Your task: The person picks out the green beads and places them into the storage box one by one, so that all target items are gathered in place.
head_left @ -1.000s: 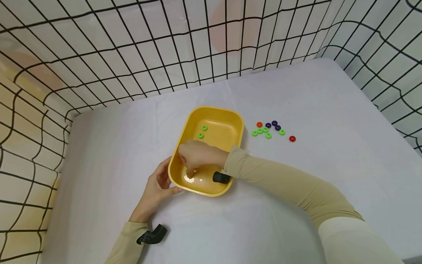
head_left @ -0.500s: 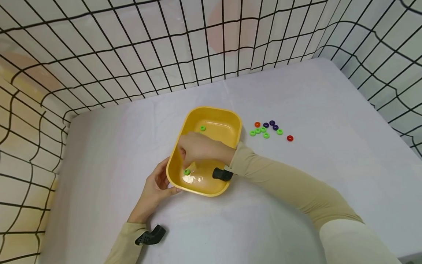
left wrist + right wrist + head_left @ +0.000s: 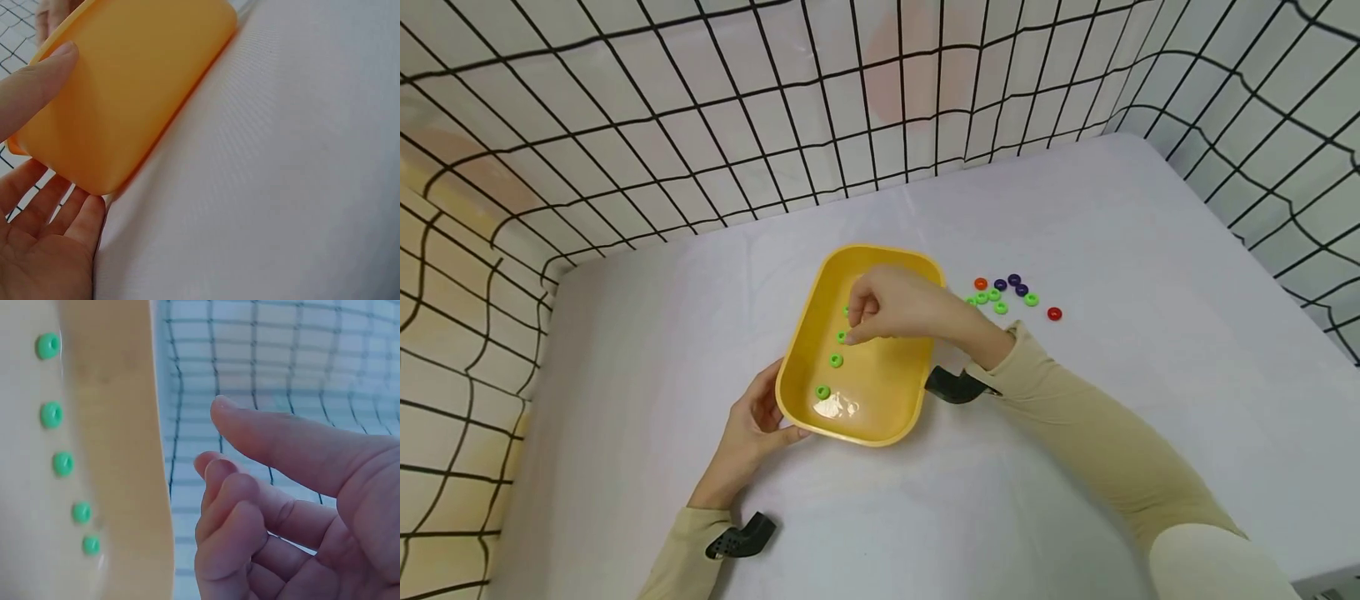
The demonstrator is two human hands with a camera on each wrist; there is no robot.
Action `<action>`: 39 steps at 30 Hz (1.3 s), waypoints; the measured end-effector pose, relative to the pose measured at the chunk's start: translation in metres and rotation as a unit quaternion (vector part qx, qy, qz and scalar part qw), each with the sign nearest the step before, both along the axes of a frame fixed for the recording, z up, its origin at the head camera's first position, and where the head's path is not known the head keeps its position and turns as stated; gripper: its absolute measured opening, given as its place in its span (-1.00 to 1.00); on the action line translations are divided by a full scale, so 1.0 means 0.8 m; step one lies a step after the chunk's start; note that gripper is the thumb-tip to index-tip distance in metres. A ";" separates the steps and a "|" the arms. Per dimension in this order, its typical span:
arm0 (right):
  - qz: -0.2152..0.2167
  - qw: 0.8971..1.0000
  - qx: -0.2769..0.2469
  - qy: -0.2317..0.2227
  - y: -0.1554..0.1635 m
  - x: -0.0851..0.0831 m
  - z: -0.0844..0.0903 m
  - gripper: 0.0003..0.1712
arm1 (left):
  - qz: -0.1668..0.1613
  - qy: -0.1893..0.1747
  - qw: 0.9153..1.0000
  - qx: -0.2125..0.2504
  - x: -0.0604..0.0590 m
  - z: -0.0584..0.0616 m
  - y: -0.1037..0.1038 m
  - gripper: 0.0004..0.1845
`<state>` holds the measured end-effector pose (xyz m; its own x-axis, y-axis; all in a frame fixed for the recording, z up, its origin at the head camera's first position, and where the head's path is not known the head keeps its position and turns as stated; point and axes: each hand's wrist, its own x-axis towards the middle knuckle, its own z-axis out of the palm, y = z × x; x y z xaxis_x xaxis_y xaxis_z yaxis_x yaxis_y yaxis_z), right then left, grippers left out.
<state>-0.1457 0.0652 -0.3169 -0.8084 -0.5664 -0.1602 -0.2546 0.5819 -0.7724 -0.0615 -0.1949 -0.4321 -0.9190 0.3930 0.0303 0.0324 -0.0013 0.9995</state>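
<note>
Bracing the yellow tray (image 3: 880,258) with your left hand (image 3: 758,429), thumb on its rim, you steadied it while your right hand (image 3: 901,307), loosely curled and empty, hovered over the green rings (image 3: 836,360)

yellow tray (image 3: 917,392), green rings (image 3: 836,360), black-gridded white wall (image 3: 700,125)
</note>
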 end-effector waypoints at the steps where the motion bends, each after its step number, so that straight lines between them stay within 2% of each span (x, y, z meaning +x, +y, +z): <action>1: -0.014 1.000 -0.014 -0.006 0.011 0.003 -0.003 -0.82 | 0.000 -0.001 1.000 0.000 0.000 0.000 0.000 -0.08; 8: -0.098 0.989 -0.096 -0.063 0.088 0.027 -0.031 -0.78 | -0.004 -0.002 1.000 0.003 0.000 0.002 0.000 -0.06; 11: -0.130 0.983 -0.114 -0.067 0.111 0.032 -0.038 -0.76 | -0.006 -0.004 1.000 0.009 -0.001 0.002 0.000 -0.07; 18: -0.236 0.965 -0.108 -0.042 0.155 0.026 -0.044 -0.72 | 0.000 -0.013 1.000 0.000 -0.002 0.002 0.002 -0.06; 22: -0.277 0.956 -0.089 -0.042 0.175 0.019 -0.046 -0.66 | 0.002 -0.008 1.000 -0.002 -0.002 0.001 0.000 -0.07; 26: -0.307 0.948 -0.062 -0.049 0.195 0.014 -0.053 -0.58 | 0.002 -0.002 1.000 -0.005 -0.001 0.000 0.001 -0.08; 32: -0.342 0.938 -0.027 -0.047 0.222 0.006 -0.066 -0.58 | 0.000 -0.004 1.000 -0.002 -0.001 0.001 -0.001 -0.08; 39: -0.332 0.940 -0.036 -0.075 0.231 0.000 -0.086 -0.56 | 0.002 -0.008 1.000 -0.004 -0.001 0.001 0.000 -0.07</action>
